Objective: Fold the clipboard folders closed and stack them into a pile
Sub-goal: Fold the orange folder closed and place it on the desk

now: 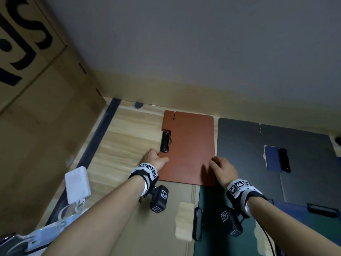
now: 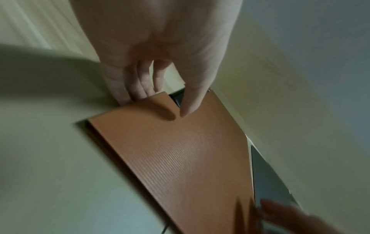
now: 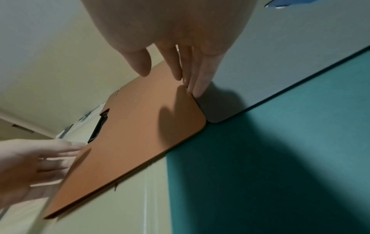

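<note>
A closed orange-brown clipboard folder (image 1: 190,145) lies on the wooden table (image 1: 125,137), its black clip (image 1: 164,143) in the notch on its left edge. My left hand (image 1: 156,159) pinches that left edge just below the clip: the thumb rests on the cover and the fingers (image 2: 136,88) go behind the edge. My right hand (image 1: 220,168) touches the folder's right edge with straight fingertips (image 3: 200,85), the thumb held just above the cover. A dark grey folder (image 1: 239,154) lies open to the right. A beige folder (image 1: 156,228) and a green one (image 1: 217,209) lie open nearer me.
A big cardboard box (image 1: 36,108) stands at the left. A white device with cables (image 1: 77,183) lies by the table's left edge. The wall runs close behind the folders, with a small dark disc (image 1: 138,104) at its foot.
</note>
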The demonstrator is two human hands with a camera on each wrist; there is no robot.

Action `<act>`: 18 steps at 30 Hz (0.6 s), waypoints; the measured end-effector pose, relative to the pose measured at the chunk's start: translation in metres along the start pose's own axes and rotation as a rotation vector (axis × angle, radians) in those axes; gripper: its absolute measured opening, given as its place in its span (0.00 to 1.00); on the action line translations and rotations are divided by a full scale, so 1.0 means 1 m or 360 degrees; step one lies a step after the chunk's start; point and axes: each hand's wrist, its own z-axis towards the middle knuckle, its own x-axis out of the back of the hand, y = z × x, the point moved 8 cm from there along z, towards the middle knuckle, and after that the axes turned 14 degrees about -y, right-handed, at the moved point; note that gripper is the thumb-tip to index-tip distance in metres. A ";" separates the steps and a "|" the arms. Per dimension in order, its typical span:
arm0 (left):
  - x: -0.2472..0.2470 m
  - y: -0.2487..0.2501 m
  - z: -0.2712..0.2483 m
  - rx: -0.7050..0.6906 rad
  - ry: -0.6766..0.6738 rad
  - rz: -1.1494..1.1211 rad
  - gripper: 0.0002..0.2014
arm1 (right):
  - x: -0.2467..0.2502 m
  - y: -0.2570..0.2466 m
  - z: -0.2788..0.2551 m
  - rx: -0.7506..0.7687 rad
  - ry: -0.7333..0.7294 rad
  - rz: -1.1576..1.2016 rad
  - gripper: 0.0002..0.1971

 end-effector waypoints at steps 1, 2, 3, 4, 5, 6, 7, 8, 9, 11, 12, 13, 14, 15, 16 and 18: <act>0.000 -0.003 0.004 0.0011 -0.0003 -0.0062 0.25 | 0.000 -0.002 -0.001 0.0006 0.0021 0.0004 0.21; 0.000 -0.006 0.007 0.0026 -0.0004 -0.0125 0.30 | 0.000 -0.003 -0.001 0.0003 0.0037 0.0016 0.20; 0.000 -0.009 0.009 0.0041 0.0003 -0.0184 0.34 | -0.002 -0.004 0.001 0.0004 0.0045 0.0020 0.20; 0.001 -0.010 0.011 0.0040 0.0023 -0.0240 0.36 | -0.005 -0.006 0.002 0.0009 0.0042 0.0002 0.19; 0.001 -0.011 0.013 0.0030 0.0048 -0.0295 0.37 | -0.009 -0.008 0.002 0.0018 0.0032 -0.0025 0.19; 0.003 -0.011 0.011 0.0015 0.0073 -0.0357 0.36 | -0.015 -0.011 0.003 0.0027 0.0014 -0.0047 0.20; 0.006 -0.010 0.009 -0.0004 0.0099 -0.0425 0.35 | -0.020 -0.013 0.002 0.0041 -0.0008 -0.0051 0.21; 0.009 -0.009 0.007 -0.0023 0.0107 -0.0495 0.34 | -0.025 -0.015 0.002 0.0055 -0.0024 -0.0038 0.23; 0.010 -0.010 0.007 -0.0038 0.0107 -0.0572 0.34 | -0.029 -0.016 0.002 0.0068 -0.0033 -0.0008 0.25; 0.017 -0.013 0.003 -0.0072 0.0120 -0.0703 0.33 | -0.029 -0.020 0.005 0.0117 -0.0006 0.0098 0.26; 0.021 -0.016 0.001 -0.0090 0.0146 -0.0771 0.32 | -0.028 -0.023 0.007 0.0137 -0.0002 0.0198 0.27; 0.025 -0.019 -0.002 -0.0103 0.0179 -0.0835 0.32 | -0.027 -0.026 0.011 0.0149 -0.0026 0.0336 0.28; 0.028 -0.021 -0.005 -0.0120 0.0207 -0.0885 0.31 | -0.028 -0.028 0.016 0.0150 -0.0072 0.0478 0.28; 0.031 -0.020 -0.010 -0.0148 0.0226 -0.0911 0.31 | -0.028 -0.031 0.021 0.0143 -0.0117 0.0572 0.27; 0.032 -0.019 -0.014 -0.0174 0.0232 -0.0915 0.30 | -0.027 -0.033 0.027 0.0132 -0.0139 0.0601 0.25; 0.028 -0.019 -0.019 -0.0194 0.0189 -0.0891 0.31 | -0.020 -0.035 0.037 0.0138 -0.0103 0.0556 0.20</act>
